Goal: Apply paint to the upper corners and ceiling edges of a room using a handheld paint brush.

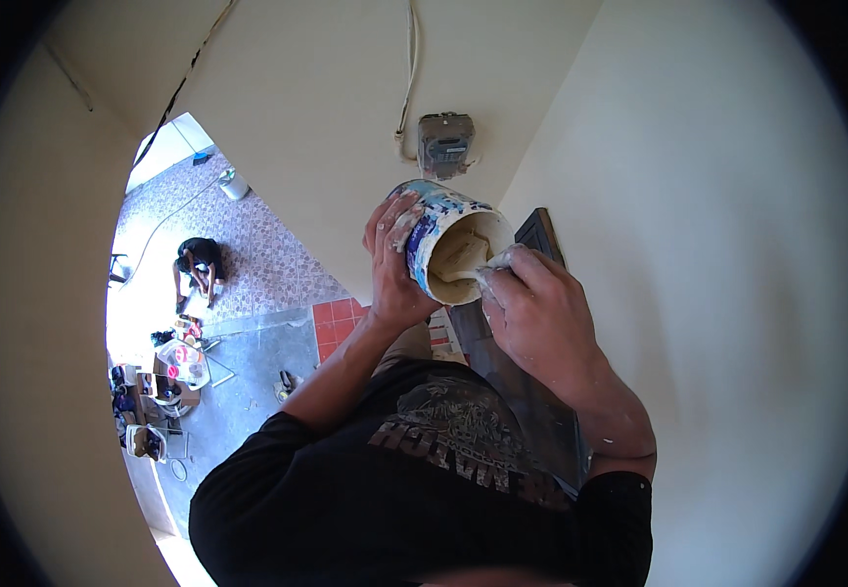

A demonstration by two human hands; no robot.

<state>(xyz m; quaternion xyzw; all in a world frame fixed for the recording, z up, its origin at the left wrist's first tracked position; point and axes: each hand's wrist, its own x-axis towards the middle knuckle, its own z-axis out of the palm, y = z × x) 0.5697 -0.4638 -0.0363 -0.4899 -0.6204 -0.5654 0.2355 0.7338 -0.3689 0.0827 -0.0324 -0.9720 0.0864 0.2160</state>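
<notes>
My left hand (396,253) grips a round paint tub (444,209) from its left side and underside. The tub is tilted with its mouth toward me, and blue, white and cream paint smears cover its outside. Inside lies cream-coloured paint or filler (459,251). My right hand (534,293) is closed around the end of a pale tool at the tub's mouth; its far part reaches into the tub, and its exact kind cannot be told. Both hands are smeared with pale material.
An electricity meter (446,145) with cables is on the cream wall ahead. A dark-framed panel (541,235) stands behind my right hand. Far below left, a person (202,264) crouches on the patterned floor, near a white bucket (233,185) and cluttered containers (187,365).
</notes>
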